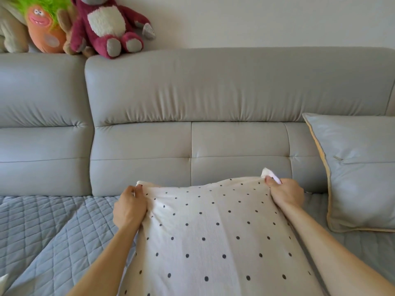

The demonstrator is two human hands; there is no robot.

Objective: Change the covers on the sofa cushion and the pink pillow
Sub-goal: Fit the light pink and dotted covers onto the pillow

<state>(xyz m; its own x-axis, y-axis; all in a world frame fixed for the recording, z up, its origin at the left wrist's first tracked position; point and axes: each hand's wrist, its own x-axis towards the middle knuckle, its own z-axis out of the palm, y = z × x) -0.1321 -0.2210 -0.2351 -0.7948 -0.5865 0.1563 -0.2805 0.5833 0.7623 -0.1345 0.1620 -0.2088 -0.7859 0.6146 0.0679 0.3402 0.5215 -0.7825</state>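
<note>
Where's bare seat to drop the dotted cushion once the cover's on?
Widest bare patch: quilted seat cover, between the left hand and the backrest. A narrower strip lies between the right hand and the grey piped cushion. Centre is taken by the dotted cushion. The plush toys crowd the backrest top, left.

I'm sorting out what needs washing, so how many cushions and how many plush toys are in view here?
Cushions: 2, the dotted cushion gripped by the left hand and right hand, and the grey cushion leaning on the sofa.
Plush toys: 3 at least, the beige plush, orange plush and red bear.
Total: 5
</note>
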